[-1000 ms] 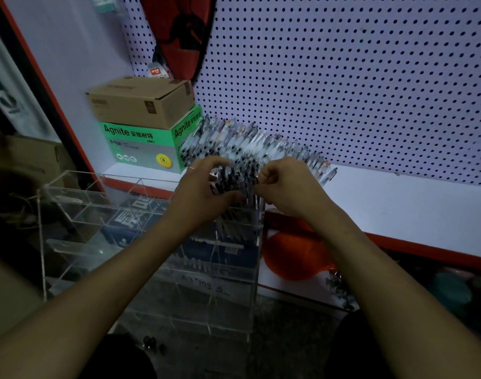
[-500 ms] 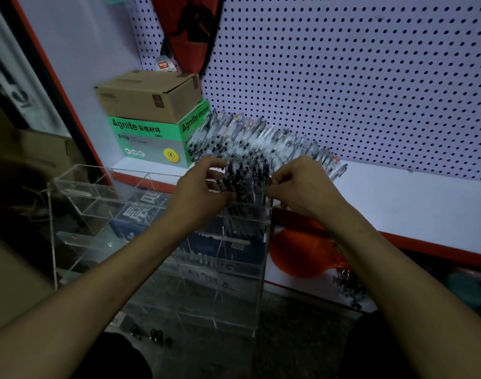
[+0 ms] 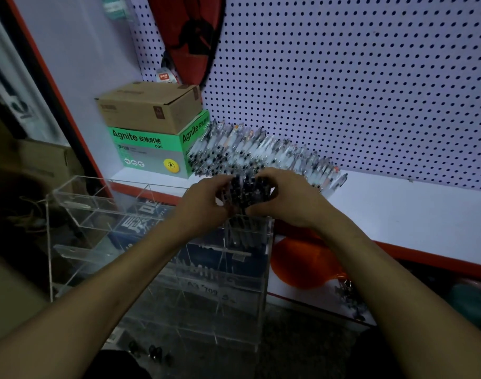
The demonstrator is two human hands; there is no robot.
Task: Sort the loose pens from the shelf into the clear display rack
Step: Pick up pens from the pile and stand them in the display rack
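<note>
A bundle of dark-capped pens (image 3: 244, 191) stands upright in the top right compartment of the clear display rack (image 3: 78, 233). My left hand (image 3: 203, 203) grips the bundle from the left and my right hand (image 3: 285, 198) grips it from the right, fingers curled round the pen tops. A long row of loose pens (image 3: 261, 154) lies on the white shelf (image 3: 411, 214) behind my hands, against the pegboard.
A brown carton (image 3: 149, 108) sits on a green Agnite box (image 3: 149, 151) at the shelf's left end. An orange object (image 3: 302, 263) lies on a lower level right of the rack. A red panel (image 3: 190, 36) hangs on the pegboard.
My hands have drawn closer together around the pen bundle, squeezing it tighter over the rack's top right compartment. The view has shifted slightly.
</note>
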